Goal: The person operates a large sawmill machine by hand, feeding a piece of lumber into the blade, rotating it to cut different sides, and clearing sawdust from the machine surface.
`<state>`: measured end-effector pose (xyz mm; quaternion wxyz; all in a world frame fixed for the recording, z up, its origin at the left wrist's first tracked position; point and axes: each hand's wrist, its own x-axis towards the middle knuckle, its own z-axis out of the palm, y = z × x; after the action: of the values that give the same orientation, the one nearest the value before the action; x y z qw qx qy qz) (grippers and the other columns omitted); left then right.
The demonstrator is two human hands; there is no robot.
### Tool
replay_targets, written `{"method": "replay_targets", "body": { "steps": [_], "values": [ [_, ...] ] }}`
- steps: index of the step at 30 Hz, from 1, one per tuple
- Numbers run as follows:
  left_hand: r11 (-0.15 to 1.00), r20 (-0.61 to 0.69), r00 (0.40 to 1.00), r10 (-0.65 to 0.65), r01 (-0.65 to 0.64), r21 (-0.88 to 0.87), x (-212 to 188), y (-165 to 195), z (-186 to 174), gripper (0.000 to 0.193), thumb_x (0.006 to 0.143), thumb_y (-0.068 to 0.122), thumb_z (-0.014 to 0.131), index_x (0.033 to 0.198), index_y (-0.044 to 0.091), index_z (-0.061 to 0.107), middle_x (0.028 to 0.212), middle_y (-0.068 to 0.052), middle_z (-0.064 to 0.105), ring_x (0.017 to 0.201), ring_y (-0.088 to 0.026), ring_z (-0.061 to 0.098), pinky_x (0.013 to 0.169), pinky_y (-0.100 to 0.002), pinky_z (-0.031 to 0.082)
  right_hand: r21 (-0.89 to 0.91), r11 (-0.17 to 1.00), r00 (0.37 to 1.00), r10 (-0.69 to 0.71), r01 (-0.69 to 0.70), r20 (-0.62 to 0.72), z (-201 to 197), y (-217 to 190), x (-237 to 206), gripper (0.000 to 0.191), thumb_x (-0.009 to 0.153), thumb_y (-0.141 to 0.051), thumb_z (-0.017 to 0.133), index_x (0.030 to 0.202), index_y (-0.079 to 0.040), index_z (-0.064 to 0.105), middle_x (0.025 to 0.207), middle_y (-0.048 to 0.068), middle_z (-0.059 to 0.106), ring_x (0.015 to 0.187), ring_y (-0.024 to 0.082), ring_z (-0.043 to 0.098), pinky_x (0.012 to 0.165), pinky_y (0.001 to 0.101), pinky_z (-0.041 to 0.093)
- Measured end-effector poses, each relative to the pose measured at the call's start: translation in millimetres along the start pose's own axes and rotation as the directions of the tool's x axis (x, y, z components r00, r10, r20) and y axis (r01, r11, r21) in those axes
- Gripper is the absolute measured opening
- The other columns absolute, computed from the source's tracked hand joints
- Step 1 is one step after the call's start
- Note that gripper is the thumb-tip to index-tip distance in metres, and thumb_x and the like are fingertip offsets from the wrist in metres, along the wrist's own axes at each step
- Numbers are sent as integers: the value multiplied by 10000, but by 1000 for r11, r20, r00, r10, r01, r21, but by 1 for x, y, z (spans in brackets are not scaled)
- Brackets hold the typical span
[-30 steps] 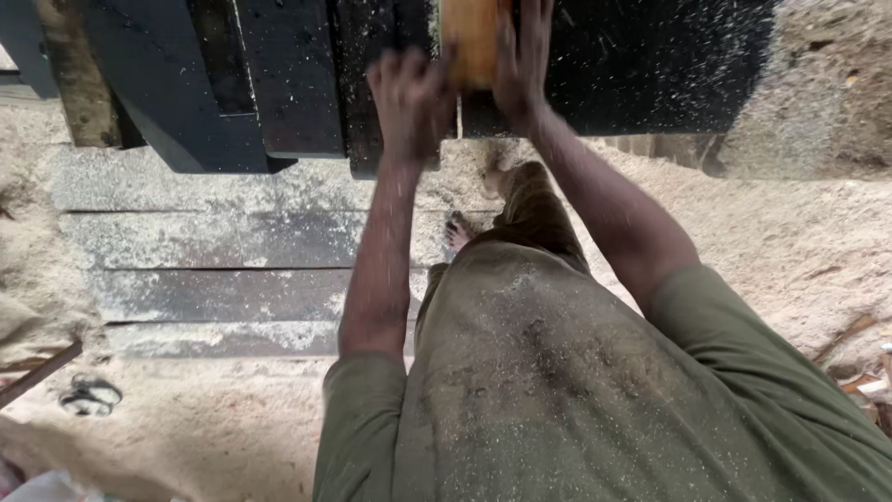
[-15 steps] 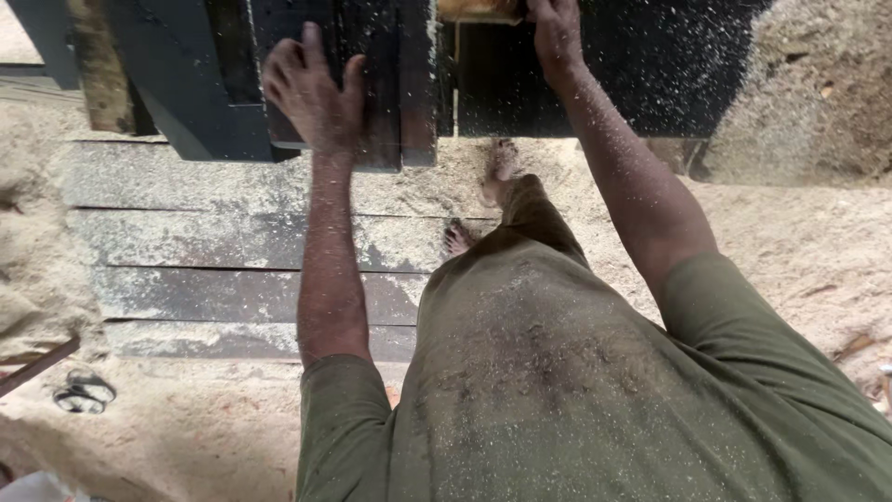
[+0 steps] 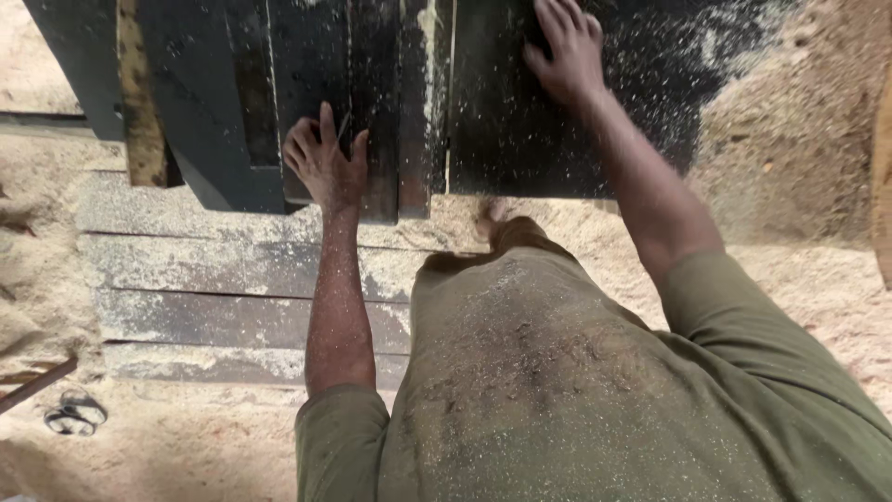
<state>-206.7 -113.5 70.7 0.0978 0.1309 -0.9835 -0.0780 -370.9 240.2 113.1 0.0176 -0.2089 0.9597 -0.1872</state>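
You were at the step of pressing down on the dark tabletop [image 3: 595,139], dusted with sawdust. Your left hand [image 3: 325,163] lay flat, fingers spread, on the narrow dark planks [image 3: 372,93] near their front edge. Your right hand [image 3: 567,51] rested further forward, fingers spread on the wide panel. Both arms reached straight out. Any next push would likely call for steady, even pressure from both palms.

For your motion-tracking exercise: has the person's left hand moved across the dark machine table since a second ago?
Yes. The left hand has moved leftward and nearer the table's near edge, away from the right hand, and lies open on the dark surface.
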Motion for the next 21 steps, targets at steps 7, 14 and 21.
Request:
{"method": "replay_targets", "body": {
  "steps": [7,14,21],
  "values": [
    [1000,-28,999,14,-14,-11,-12,-14,18,728,980,567,773,1548,219,477,1395,-188,451,1283,-429,413,1069,-650,364,-102,914,912,374,-393,-168,-6,121,-102,702,1141,-595,519,1683,-174,373,1754,110,269,1616,347,192,1304,562,81],
    [999,-20,1000,16,-15,34,-9,-15,21,728,955,597,746,1523,219,493,1333,-155,457,1266,-396,425,1086,-657,352,121,819,795,573,-560,-200,-24,141,-63,900,1026,-702,559,1639,-79,345,1674,179,371,1571,327,332,1318,560,270],
    [998,-37,998,42,-40,46,0,-15,19,727,947,602,753,1489,180,515,1292,-152,456,1246,-380,426,1101,-635,349,345,935,947,183,-84,-265,-28,67,42,1199,949,-495,895,1684,14,96,1738,286,202,1599,422,275,1303,541,256]
  ]
}}
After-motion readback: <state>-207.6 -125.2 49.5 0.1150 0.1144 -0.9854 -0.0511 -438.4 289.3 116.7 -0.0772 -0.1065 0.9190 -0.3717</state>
